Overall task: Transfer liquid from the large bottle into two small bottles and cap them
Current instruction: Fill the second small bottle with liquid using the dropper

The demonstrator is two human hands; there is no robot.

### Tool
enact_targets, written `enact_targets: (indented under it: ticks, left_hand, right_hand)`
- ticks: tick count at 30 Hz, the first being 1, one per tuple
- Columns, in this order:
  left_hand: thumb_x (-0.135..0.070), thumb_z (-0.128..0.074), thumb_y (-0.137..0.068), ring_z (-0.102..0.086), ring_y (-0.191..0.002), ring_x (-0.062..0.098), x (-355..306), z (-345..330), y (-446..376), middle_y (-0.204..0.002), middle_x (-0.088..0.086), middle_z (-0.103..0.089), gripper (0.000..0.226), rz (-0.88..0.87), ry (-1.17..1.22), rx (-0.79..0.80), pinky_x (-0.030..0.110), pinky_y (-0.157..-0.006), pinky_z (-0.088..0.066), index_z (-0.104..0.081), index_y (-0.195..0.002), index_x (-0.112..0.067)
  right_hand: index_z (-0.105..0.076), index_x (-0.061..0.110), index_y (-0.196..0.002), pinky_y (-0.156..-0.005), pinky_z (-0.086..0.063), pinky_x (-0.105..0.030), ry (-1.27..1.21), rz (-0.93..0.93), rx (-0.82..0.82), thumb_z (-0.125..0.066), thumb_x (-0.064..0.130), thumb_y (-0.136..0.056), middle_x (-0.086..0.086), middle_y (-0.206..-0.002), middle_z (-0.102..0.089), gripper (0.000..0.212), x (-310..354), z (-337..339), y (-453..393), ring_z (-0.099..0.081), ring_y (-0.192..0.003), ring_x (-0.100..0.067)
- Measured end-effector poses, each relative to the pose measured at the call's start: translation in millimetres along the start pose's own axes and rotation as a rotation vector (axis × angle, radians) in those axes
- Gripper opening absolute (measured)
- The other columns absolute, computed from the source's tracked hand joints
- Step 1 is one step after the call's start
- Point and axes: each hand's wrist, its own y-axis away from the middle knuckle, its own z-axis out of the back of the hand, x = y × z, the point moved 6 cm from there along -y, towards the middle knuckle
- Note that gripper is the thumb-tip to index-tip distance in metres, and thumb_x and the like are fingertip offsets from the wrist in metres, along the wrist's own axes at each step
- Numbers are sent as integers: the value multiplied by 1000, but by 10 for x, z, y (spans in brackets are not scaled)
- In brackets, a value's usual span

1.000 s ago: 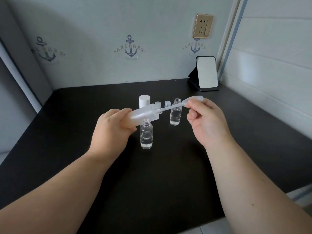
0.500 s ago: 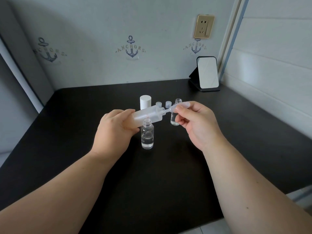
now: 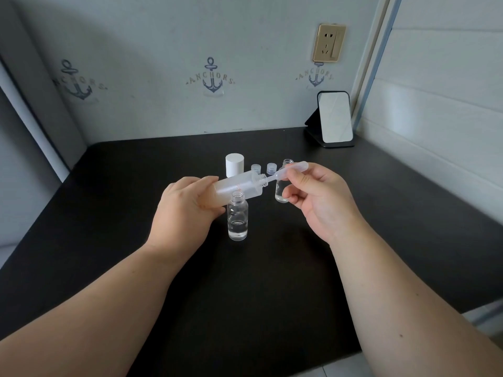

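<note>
Two small bottles (image 3: pixel 238 219) part-filled, uncapped; left hand (image 3: pixel 185 210) grasps tilted large bottle (image 3: pixel 239 187), right hand (image 3: pixel 318 197) pinches pipette (image 3: pixel 288 171) at its mouth: draw liquid next.

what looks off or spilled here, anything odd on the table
Nothing stands out. No spill shows on the table. The left hand tilts the large bottle on purpose while the right hand feeds the pipette into its mouth.

Frosted white bottle (image 3: pixel 239 186) in the left hand (image 3: pixel 185 210); white cap (image 3: pixel 234 165) beyond it. Clear dropper (image 3: pixel 291 170) in the right hand (image 3: pixel 324 202). Black table (image 3: pixel 136 213) beneath, navy anchor print (image 3: pixel 211 78) on the wall beyond.
</note>
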Motion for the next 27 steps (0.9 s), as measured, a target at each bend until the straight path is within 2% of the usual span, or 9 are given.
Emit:
enact_targets:
  ticks: [9,12,15,21,24,27]
  left_hand:
    - [-26,-82,-83,-51,-116,18,-13,4,6,-121,-9,-61,52,23,4,16,30,-96,-39,-65,-132,-28]
    - [-26,-82,-82,-52,-115,19,-14,9,-2,-120,-8,-62,52,32,8,13,35,-99,-43,-65,-131,-28]
    - [-24,-84,-81,-53,-114,20,7,24,-2,-119,-8,-62,54,48,8,2,37,-99,-45,-65,-131,-27]
    - [-18,-82,-81,-52,-116,21,71,62,-5,-117,-12,-58,56,83,13,-33,29,-96,-38,-64,-133,-27]
    - [-20,-81,-83,-51,-114,16,95,100,-7,-114,-16,-54,55,111,39,-59,26,-95,-37,-62,-134,-29]
    - [-23,-78,-84,-50,-103,7,103,127,-11,-111,-16,-56,49,134,78,-83,16,-85,-35,-63,-130,-31]
  right_hand:
    - [-80,13,-92,-63,-52,-23,-17,6,16,-82,31,-73,-5,-95,-75,27,3,20,5,-63,-66,-18]
    - [-80,12,-92,-64,-51,-23,-42,9,5,-78,23,-83,-7,-95,-74,15,0,45,-5,-62,-67,-17]
    - [-79,13,-93,-62,-50,-23,-145,-13,-95,-72,15,-92,-7,-93,-75,8,4,154,-32,-62,-63,-15]
    - [-76,10,-87,-57,-48,-21,-415,-36,-304,-70,17,-95,-2,-83,-70,12,-24,374,-45,-56,-58,-12]
    - [-78,11,-80,-54,-44,-20,-507,-52,-397,-71,18,-95,-1,-80,-67,18,-50,442,-33,-52,-57,-12]
    - [-78,18,-66,-54,-43,-20,-570,-49,-447,-71,18,-94,1,-77,-66,29,-47,500,-31,-50,-55,-11]
